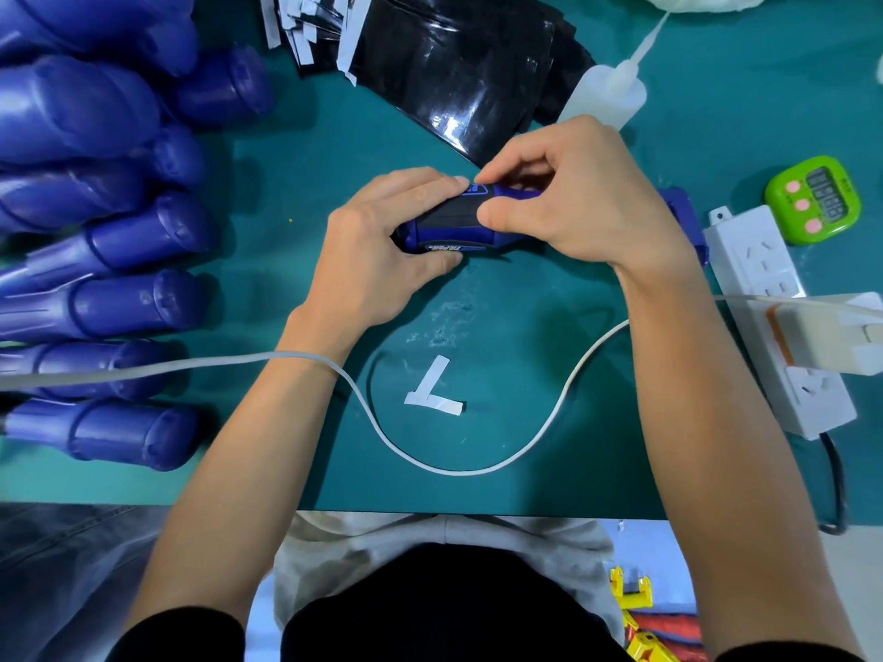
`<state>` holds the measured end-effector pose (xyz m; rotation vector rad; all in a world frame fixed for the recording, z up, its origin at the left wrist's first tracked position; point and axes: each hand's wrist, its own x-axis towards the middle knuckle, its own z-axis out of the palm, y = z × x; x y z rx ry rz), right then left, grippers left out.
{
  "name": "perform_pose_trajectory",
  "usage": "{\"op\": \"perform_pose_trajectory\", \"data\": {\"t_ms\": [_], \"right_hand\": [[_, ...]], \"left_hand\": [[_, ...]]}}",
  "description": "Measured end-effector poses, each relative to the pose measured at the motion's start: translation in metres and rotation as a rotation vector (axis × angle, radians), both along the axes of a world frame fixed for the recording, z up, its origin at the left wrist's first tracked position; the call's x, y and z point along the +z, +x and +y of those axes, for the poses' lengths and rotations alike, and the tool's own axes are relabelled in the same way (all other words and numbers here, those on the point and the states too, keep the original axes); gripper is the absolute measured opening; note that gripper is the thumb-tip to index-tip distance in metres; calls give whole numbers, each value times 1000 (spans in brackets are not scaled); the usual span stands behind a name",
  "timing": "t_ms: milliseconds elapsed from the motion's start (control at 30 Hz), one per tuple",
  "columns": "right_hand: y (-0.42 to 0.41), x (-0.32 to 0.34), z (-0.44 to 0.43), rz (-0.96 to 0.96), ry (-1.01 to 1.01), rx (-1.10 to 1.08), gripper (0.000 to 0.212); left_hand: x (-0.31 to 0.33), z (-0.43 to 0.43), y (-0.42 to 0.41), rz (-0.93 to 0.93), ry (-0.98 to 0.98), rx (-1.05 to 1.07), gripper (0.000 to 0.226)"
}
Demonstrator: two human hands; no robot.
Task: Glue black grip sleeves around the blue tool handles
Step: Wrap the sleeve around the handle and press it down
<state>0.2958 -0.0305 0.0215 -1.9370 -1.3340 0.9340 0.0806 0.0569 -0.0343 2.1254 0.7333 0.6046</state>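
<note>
A blue tool handle lies sideways at the middle of the green mat, held between both hands. A black grip sleeve is wrapped around its middle. My left hand grips the handle's left end, fingers curled over the sleeve. My right hand holds the right part, thumb and fingertips pressing on the sleeve's edge. The handle's far right end pokes out past my right hand. A pile of black sleeves with white backing strips lies at the top. A glue bottle lies beside it.
Several bare blue handles are stacked along the left. A white power strip and a green timer sit at the right. A white cable loops across the mat near two white backing strips.
</note>
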Motion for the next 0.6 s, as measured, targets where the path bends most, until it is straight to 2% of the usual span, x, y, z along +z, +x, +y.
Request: {"op": "perform_pose_trajectory", "data": {"t_ms": [600], "right_hand": [[-1,1,-2,21,-11,-27,24]], "left_hand": [[1,-3,-1,12,0,7,64]]}}
